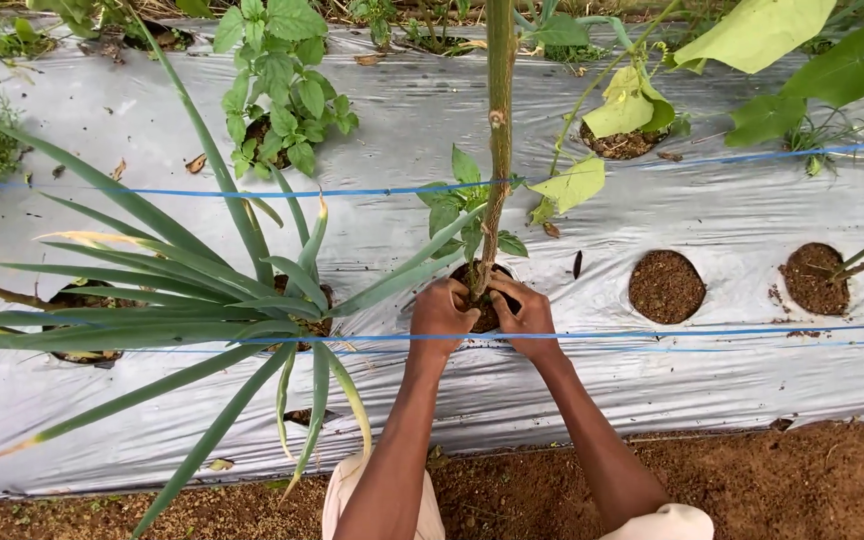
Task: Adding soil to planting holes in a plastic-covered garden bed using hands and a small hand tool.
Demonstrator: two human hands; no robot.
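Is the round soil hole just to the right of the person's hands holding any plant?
No, the round soil hole beside the right hand shows only bare brown earth, while both hands press around the tall stem.

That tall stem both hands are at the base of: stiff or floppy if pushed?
Probably fairly stiff: the stem rises straight and thick, with no sag. It likely resists sideways pushes, since its base sits in a soil hole where the left hand and right hand meet. The small leaves low on it would likely flop.
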